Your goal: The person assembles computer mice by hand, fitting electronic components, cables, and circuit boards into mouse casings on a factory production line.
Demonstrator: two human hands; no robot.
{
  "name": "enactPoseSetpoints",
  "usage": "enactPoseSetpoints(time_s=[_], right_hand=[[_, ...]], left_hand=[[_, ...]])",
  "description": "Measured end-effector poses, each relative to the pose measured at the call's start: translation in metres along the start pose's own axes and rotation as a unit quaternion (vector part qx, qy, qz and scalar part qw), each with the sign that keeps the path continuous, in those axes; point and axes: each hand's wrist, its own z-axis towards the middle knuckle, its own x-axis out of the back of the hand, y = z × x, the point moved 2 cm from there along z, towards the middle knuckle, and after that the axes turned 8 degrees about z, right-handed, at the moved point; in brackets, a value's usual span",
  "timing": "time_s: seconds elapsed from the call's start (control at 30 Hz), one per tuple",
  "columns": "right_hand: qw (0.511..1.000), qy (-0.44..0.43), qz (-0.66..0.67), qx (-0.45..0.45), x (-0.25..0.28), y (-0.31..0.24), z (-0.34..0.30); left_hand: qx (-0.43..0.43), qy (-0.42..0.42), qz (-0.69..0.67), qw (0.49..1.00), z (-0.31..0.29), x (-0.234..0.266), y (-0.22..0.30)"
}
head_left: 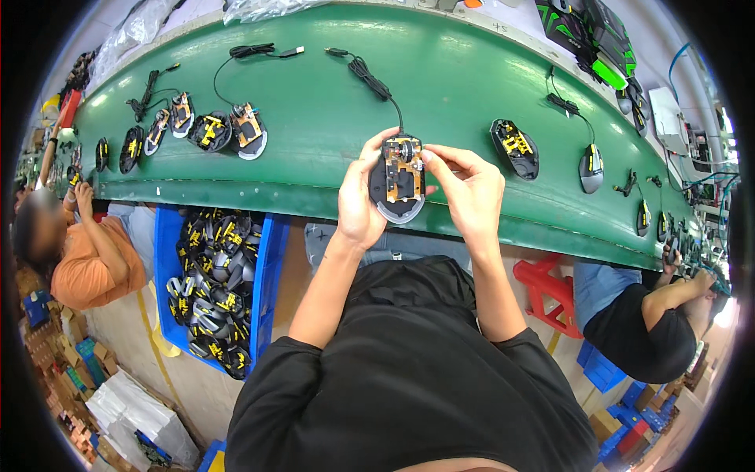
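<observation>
My left hand (362, 200) is wrapped round an open computer mouse (399, 206), a dark base with its circuit board bare and a scroll wheel near the top. A bundled black cable (370, 79) runs from its top onto the belt. The thumb and fingers of my right hand (469, 189) close on the mouse's upper right edge, beside the wheel. Whether they also pinch a small part is hidden. To the right lies a mouse top shell (515, 149) with yellow parts inside.
A green conveyor belt (314, 149) crosses in front of me. Several mouse halves, such as one with a board (248, 132), lie at left; a mouse with cable (591, 169) lies at right. A blue crate (271, 275) holds shells. Co-workers sit both sides; a red stool (543, 287) stands right.
</observation>
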Motion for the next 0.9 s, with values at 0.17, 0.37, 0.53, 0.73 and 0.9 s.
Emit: enactPoseSetpoints(time_s=[0.17,0.37,0.53,0.73,0.9], right_hand=[[0.996,-0.012,0.090,0.010,-0.004,0.013,0.007],[0.977,0.038,0.193,0.080,-0.023,0.027,0.003],[0.982,0.070,0.165,0.054,-0.019,0.023,0.002],[0.982,0.028,0.189,0.012,-0.021,0.026,0.009],[0.955,0.080,-0.005,0.284,-0.029,0.023,-0.008]], left_hand=[[-0.008,0.031,0.038,0.999,0.005,0.007,-0.007],[-0.046,0.075,0.136,0.987,0.006,0.006,-0.008],[-0.059,0.080,0.058,0.993,0.005,0.002,-0.009],[-0.100,0.094,0.127,0.982,0.004,0.004,-0.011],[-0.105,0.079,0.077,0.988,0.004,-0.003,-0.012]])
